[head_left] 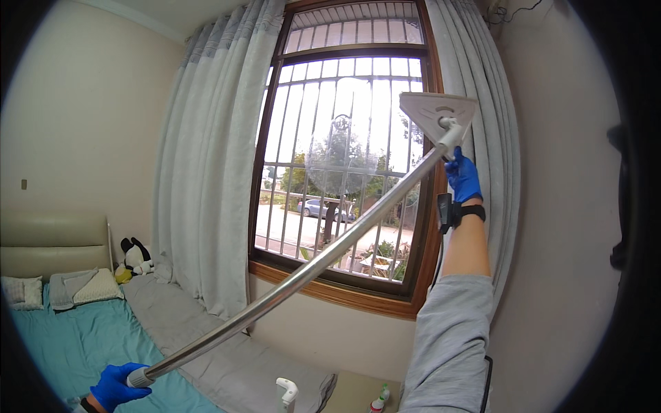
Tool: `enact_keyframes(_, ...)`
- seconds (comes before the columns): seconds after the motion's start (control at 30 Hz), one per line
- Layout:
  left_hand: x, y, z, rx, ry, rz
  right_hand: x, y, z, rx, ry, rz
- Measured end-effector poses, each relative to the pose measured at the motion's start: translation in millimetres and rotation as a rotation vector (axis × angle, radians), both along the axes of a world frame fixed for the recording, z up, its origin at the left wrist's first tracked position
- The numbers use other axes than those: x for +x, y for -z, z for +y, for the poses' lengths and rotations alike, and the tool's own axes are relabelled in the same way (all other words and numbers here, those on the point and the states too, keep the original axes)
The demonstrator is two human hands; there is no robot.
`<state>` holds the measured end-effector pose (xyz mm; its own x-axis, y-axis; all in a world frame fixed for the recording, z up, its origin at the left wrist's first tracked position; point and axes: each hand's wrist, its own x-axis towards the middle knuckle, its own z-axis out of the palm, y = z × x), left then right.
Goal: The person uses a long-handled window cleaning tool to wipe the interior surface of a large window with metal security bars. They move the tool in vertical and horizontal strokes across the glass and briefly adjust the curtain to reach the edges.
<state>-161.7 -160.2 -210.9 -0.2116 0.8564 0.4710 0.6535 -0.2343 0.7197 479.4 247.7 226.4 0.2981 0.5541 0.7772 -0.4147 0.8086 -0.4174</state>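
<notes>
A flat mop with a long metal pole (310,272) slants across the view, from low left to high right. My left hand (120,387), in a blue glove, is closed around the grey plastic collar (138,378) at the pole's lower end. In a matching glove, my right hand (463,174) grips just below the white swivel joint (451,131), its fingertips partly hidden behind the pole. The triangular white mop head (435,107) is raised in front of the window's right frame and the curtain; whether it touches either cannot be told.
Behind the pole is a barred window (289,118) in a brown frame, with a round smudged patch on its glass. Grey curtains (206,155) hang at both sides. Below lie a teal-sheeted bed (98,340), a white handle (286,392) and a spray bottle (379,401).
</notes>
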Motion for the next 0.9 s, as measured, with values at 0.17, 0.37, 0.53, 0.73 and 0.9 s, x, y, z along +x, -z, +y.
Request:
enact_keyframes(0.17, 23, -1, 13, -0.031, 0.075, 0.02, -37, 16, 34, 0.06, -0.225, 0.256)
enact_keyframes(0.37, 35, -21, 4, -0.213, 0.163, -0.17, -37, 30, 51, 0.043, -0.016, 0.305)
enact_keyframes(0.53, 51, -26, 6, -0.184, 0.132, -0.128, -33, 28, 48, 0.106, -0.081, 0.303)
enact_keyframes(0.73, 66, -40, 6, -0.017, 0.088, -0.02, -37, 37, 36, 0.044, 0.009, 0.259)
enact_keyframes(0.9, 81, -50, 4, -0.022, -0.025, 0.057, -58, 49, 15, -0.086, -0.004, 0.217)
